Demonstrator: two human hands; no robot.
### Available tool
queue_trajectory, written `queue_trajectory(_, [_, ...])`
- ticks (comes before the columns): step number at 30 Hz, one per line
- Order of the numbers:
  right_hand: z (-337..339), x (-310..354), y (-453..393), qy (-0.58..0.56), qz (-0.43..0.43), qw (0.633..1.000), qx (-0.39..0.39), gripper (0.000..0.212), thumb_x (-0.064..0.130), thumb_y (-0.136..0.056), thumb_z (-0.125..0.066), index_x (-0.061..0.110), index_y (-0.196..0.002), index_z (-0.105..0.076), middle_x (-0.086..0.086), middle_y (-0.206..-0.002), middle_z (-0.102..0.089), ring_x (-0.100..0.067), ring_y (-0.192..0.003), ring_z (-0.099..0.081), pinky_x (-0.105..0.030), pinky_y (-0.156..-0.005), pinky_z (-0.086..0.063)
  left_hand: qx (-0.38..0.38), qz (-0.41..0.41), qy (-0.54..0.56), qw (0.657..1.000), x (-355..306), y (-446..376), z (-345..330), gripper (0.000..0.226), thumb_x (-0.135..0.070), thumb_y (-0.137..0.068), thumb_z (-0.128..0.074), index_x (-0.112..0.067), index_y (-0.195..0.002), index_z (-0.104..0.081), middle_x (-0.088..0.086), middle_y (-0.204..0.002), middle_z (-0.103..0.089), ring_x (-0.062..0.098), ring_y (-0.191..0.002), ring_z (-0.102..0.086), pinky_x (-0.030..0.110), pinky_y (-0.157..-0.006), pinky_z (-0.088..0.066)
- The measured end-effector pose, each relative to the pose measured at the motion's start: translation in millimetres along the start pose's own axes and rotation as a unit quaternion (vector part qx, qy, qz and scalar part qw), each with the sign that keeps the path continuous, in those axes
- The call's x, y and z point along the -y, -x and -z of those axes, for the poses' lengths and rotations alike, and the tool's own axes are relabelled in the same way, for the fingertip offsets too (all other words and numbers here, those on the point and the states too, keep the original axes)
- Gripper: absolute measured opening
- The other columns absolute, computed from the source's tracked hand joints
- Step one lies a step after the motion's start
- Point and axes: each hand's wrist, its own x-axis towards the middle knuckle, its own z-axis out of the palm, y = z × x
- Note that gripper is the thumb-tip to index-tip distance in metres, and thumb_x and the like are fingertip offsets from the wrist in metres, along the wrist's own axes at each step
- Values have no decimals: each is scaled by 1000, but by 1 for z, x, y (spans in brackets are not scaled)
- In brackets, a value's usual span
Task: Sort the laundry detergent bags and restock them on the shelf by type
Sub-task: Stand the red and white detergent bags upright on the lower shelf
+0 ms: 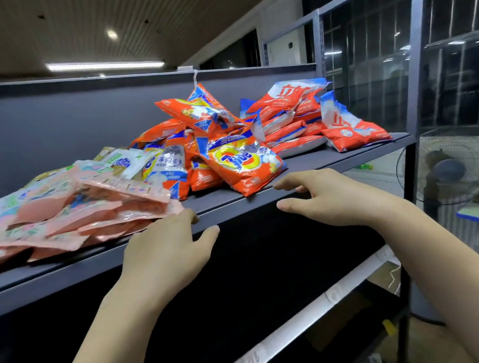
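Your left hand [165, 254] rests at the front edge of the shelf [352, 153]. Its fingers are loose and hold nothing, so that grip is open. The fingertips sit just beside the pink bags [87, 213], and you cannot tell if they touch.

Your right hand [331, 198] is at the shelf edge too, a little to the right. Its fingers are gently bent and hold nothing, so this grip is open as well. The fingertips reach near the bottom corner of the orange Tide bag [244, 162] at the front. That bag hangs a bit over the shelf edge.

All the soap bags lie on this one shelf, in three heaps. The pink bags lie flat on the left, stacked on each other. A green and white bag [122, 161] peeks out behind them. The orange bags [200, 115] are piled in the middle, some leaning and some tipped up on top. The red and white bags [286, 106] are stacked on the right, and one red and white bag [348, 127] leans at the far right end.

A fan [449, 168] stands past the right side of the shelf. A lower shelf rail [285, 333] runs below your arms.
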Motion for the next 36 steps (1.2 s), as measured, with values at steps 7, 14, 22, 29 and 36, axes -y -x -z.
queue_trajectory(7, [36, -90, -26, -4, 8, 1000, -3, 45, 45, -90, -57, 30, -132, -51, 7, -133, -54, -10, -121, -50, -30, -102, -41, -34, 12, 6, 999, -84, -56, -32, 38, -52, -93, -42, -27, -118, -55, -7, -122, -60, 15, -113, -53, 34, -89, -45])
queue_trajectory(14, [65, -181, -44, 3, -12, 1000, -3, 45, 47, -90, -56, 31, -132, -50, 8, -134, -53, -12, -120, -51, -35, -102, -42, -23, -1, 11, 1000, -167, -112, -68, 42, -53, -93, -43, -25, -122, -53, -4, -126, -58, 17, -115, -53, 34, -90, -44])
queue_trajectory(22, [88, -276, -57, 11, -48, 998, -48, 44, 48, -89, -54, 33, -130, -51, 11, -135, -53, -10, -121, -51, -31, -100, -42, -27, -60, 12, 998, -247, -181, -115, 47, -54, -93, -41, -24, -128, -50, -6, -127, -58, 15, -116, -54, 35, -92, -46])
queue_trajectory(29, [113, -343, -94, 15, -63, 995, -77, 38, 43, -91, -55, 33, -127, -54, 12, -131, -55, -9, -119, -50, -28, -96, -41, -65, -83, 24, 994, -296, -253, -149, 42, -50, -93, -43, -23, -124, -52, -4, -129, -57, 18, -119, -51, 36, -93, -43])
queue_trajectory(36, [135, -393, -161, -4, -93, 991, -93, 42, 42, -89, -56, 28, -129, -54, 5, -130, -57, -14, -115, -54, -34, -99, -43, -98, -74, 31, 992, -318, -336, -154, 32, -44, -91, -44, -21, -111, -55, 0, -115, -62, 24, -106, -56, 35, -79, -45])
